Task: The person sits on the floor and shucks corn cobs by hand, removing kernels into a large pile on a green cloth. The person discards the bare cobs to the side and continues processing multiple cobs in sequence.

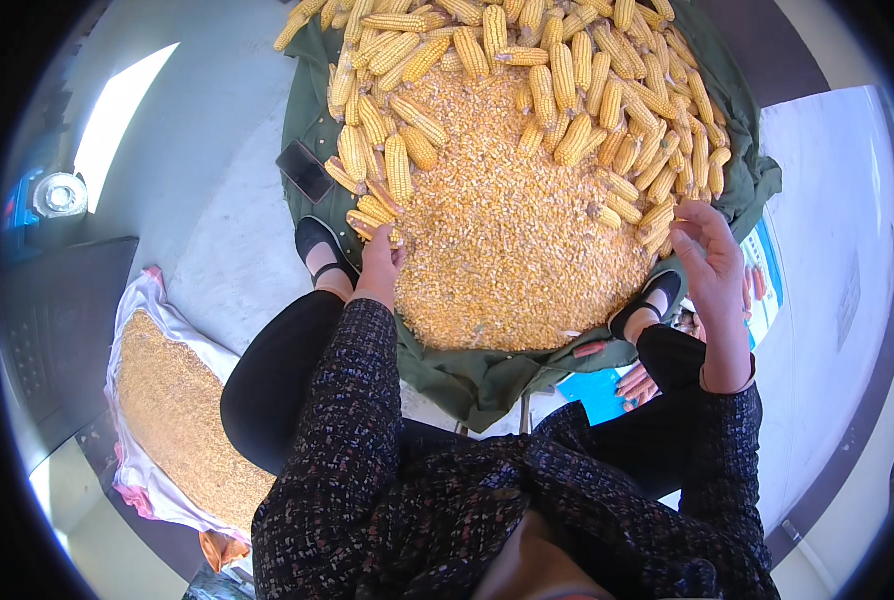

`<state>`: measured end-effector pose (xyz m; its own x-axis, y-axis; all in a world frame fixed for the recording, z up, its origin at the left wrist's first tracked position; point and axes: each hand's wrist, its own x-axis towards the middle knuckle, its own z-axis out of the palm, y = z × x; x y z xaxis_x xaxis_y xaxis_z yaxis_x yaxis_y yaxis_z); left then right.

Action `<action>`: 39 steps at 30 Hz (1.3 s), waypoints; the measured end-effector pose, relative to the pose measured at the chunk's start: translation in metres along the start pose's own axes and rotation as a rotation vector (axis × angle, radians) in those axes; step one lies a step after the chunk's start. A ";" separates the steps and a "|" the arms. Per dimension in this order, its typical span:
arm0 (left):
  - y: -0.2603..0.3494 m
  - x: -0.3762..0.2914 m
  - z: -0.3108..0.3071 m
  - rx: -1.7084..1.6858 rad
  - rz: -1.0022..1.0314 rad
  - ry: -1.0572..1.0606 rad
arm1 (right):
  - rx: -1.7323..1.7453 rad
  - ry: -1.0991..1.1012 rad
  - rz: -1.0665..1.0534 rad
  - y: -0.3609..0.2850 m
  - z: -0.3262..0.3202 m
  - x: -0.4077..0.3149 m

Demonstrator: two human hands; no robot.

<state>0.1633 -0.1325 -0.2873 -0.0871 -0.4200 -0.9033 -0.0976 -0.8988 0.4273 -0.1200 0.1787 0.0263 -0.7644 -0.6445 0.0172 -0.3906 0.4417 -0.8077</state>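
My left hand (381,259) reaches down at the left edge of a heap of loose corn kernels (507,247), its fingers at an ear of corn (364,223); whether they grip it cannot be told. On the right, my right hand (706,244) is raised with bent fingers, thumb and fingertips apart, nothing seen between them. It is nearest to the yellow ears (660,217) at the heap's right side. Many more unshelled ears (544,94) lie around the back and both sides of the kernels. A dark green cloth (477,382) lies under the corn.
A smartphone (306,171) lies on the cloth at the left. My shoes (325,244) flank the heap. At lower left, grain (173,412) lies on a white cloth (146,292). Reddish bare cobs (636,382) lie by a blue sheet (593,394) at right. A red-handled item (589,349) rests at the front edge.
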 end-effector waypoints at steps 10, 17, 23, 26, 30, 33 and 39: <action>-0.072 -0.171 0.088 0.045 -0.001 -0.553 | 0.315 -0.132 0.142 0.018 0.040 -0.006; -0.021 -0.298 0.144 0.581 0.138 -0.976 | 1.132 -0.238 0.554 0.001 0.057 0.020; 0.003 -0.348 0.168 0.590 0.402 -1.002 | 1.301 0.012 0.399 -0.039 0.072 0.027; -0.009 -0.323 0.182 0.587 0.478 -0.882 | 1.248 0.197 0.388 -0.046 0.077 0.033; -0.027 -0.304 0.203 0.540 0.503 -0.753 | 1.213 0.362 0.434 -0.029 0.083 0.036; -0.031 -0.298 0.214 0.546 0.452 -0.704 | 1.150 0.469 0.452 -0.011 0.089 0.040; -0.020 -0.257 0.221 0.488 0.492 -0.761 | 1.220 0.283 0.379 -0.015 0.082 0.050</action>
<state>-0.0315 0.0215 -0.0554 -0.8150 -0.3845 -0.4335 -0.2585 -0.4282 0.8659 -0.1105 0.0886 -0.0095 -0.8626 -0.3866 -0.3261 0.4706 -0.3770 -0.7978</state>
